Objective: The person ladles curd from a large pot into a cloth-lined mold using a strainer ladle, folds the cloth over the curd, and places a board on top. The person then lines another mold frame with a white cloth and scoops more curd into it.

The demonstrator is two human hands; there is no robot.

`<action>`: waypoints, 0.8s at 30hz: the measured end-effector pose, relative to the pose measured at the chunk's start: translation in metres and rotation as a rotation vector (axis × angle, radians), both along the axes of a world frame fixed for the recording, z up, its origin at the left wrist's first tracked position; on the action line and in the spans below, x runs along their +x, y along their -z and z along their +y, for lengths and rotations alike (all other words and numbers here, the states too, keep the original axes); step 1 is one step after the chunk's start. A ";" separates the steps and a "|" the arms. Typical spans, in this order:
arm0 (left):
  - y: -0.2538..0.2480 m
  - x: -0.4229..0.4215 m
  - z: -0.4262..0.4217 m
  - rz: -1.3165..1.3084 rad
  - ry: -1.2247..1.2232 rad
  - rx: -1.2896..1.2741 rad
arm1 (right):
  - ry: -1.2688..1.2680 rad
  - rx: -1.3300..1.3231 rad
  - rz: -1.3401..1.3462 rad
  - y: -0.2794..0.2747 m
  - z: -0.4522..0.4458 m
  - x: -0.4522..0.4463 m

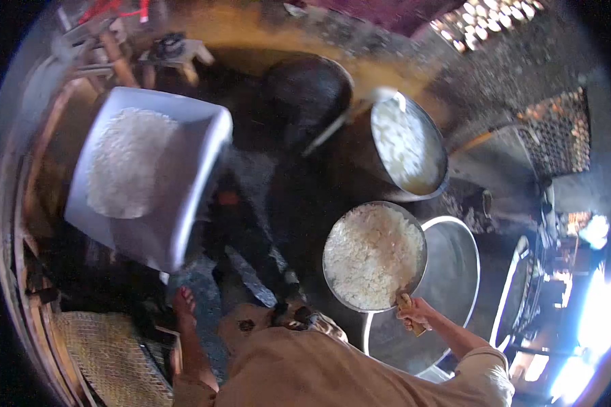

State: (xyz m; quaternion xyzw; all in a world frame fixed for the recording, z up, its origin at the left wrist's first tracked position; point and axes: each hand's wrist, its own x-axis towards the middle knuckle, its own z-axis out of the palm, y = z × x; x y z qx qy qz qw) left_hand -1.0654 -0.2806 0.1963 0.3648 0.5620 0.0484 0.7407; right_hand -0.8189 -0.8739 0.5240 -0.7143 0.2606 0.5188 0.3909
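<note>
The right arm reached out and up from its sleeve, bent inward at the elbow, and the right hand was closed around a short wooden handle at the near rim of a round pan. The fingers wrapped the wood, covering its middle and leaving both ends showing. The pan, filled with pale, crumbly food, stood in front of the torso, overlapping the far left part of a big pot; it hid that stretch of the pot's rim, so whether the two touched could not be told. The left arm was stretched nearly straight forward, bare beyond the sleeve, with the left hand just short of the near corner of a tub. That hand was small and dim, and I cannot tell whether it was loose, clenched or touching the tub. A mound of white grains lay in the tub, whose edges were blurred and whose support was lost in shadow. Beyond the pan, a dark pot held white food, bleached by light. A mat was cut off at the bottom, and glare washed out the far right.
</note>
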 end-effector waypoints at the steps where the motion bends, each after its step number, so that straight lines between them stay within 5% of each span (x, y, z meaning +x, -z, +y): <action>1: -0.021 -0.016 -0.079 -0.031 -0.080 0.062 | -0.033 0.032 0.000 0.015 -0.056 0.000; 3: -0.067 -0.016 -0.154 -0.070 -0.233 0.130 | -0.001 0.167 -0.015 0.024 -0.071 -0.003; 6: -0.106 -0.035 -0.251 -0.270 -0.377 0.040 | 0.107 0.356 0.303 0.061 -0.112 -0.001; 8: -0.100 -0.035 -0.313 -0.344 -0.546 0.038 | -0.085 0.465 0.170 0.068 -0.109 0.013; 9: -0.143 -0.029 -0.361 -0.280 -0.536 0.063 | -0.251 0.581 0.045 0.058 -0.114 0.009; 12: -0.216 -0.003 -0.510 -0.165 -0.541 0.025 | -0.556 0.512 -0.154 0.157 -0.160 0.003; 14: -0.205 -0.012 -0.622 -0.157 -0.507 -0.060 | -0.312 0.591 -0.062 0.025 -0.176 -0.033; 16: -0.171 0.051 -0.601 -0.106 -0.462 -0.285 | -0.215 0.670 0.217 0.074 -0.089 0.016; 18: -0.195 0.073 -0.629 -0.258 -0.621 -0.122 | -0.284 0.661 0.178 0.084 -0.057 0.010; 20: -0.157 0.075 -0.624 -0.404 -0.677 -0.192 | -0.362 0.687 0.140 0.113 -0.019 0.007; 21: -0.144 0.078 -0.613 -0.547 -0.719 -0.258 | -0.565 0.784 -0.138 0.136 -0.001 0.007; 22: -0.147 0.108 -0.508 -0.588 -0.715 -0.198 | -0.676 0.866 -0.292 0.159 0.063 0.019; 24: -0.172 0.114 -0.487 -0.216 -0.658 -0.247 | -0.756 1.002 -0.673 0.210 0.140 0.031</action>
